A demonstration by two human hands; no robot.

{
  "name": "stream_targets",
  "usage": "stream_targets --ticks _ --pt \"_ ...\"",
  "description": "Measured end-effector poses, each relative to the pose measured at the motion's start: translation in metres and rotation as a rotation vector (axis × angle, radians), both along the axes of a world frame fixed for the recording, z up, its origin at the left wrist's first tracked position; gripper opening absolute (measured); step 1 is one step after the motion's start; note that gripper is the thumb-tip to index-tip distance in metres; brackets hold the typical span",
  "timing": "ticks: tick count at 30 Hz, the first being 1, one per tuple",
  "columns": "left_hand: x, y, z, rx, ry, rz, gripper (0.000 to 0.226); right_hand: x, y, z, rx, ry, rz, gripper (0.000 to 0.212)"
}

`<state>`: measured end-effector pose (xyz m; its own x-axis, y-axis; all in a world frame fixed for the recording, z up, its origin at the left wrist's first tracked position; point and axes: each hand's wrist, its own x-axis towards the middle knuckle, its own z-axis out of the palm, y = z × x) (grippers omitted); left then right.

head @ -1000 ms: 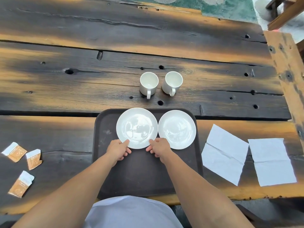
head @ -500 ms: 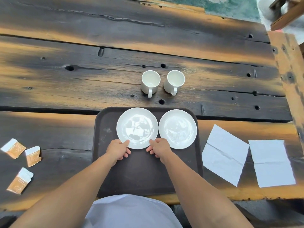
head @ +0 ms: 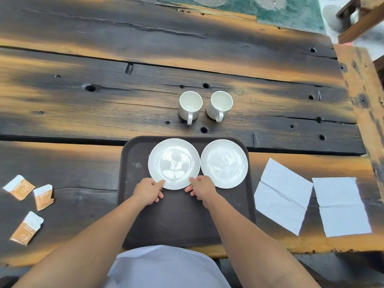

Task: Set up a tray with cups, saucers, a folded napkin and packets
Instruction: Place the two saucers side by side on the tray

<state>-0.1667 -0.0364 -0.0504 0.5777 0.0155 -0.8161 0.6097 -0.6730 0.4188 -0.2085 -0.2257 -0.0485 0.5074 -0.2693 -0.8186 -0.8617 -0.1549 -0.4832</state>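
Note:
A dark brown tray (head: 133,204) lies at the table's near edge. Two white saucers rest side by side on its far half: the left saucer (head: 174,164) and the right saucer (head: 224,163). My left hand (head: 148,192) and my right hand (head: 201,189) pinch the near rim of the left saucer from either side. Two white cups, one on the left (head: 190,104) and one on the right (head: 220,104), stand upright on the wood beyond the tray, handles toward me. Two unfolded white napkins (head: 282,196) (head: 340,206) lie right of the tray. Three orange-and-white packets (head: 19,187) (head: 43,196) (head: 27,228) lie to its left.
The table (head: 104,113) is dark, scorched planks with knot holes and gaps between boards. Its right end board (head: 361,96) runs crosswise. A wooden chair or bench (head: 361,17) stands beyond the far right corner, over green flooring.
Both hands have stayed on the left saucer's near rim. The saucers, cups, napkins and packets have not shifted; only the camera view has moved slightly.

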Motion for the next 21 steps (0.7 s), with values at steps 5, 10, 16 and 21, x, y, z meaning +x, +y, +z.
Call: stream_targets --ticks 5,10,16,21 --pt "-0.006 0.001 0.002 -0.036 -0.010 -0.006 0.031 -0.004 -0.001 0.010 -0.001 0.012 -0.064 0.022" --pt "-0.008 0.004 0.005 -0.052 -0.028 -0.026 0.029 -0.013 0.002 0.022 -0.004 0.004 -0.143 0.018" --pt "-0.007 0.000 0.008 -0.065 -0.059 -0.147 0.032 -0.030 0.014 0.034 -0.018 0.005 -0.200 0.018" --pt "-0.019 -0.009 0.009 -0.084 -0.037 -0.223 0.027 -0.049 0.018 0.040 -0.051 0.002 -0.200 0.019"
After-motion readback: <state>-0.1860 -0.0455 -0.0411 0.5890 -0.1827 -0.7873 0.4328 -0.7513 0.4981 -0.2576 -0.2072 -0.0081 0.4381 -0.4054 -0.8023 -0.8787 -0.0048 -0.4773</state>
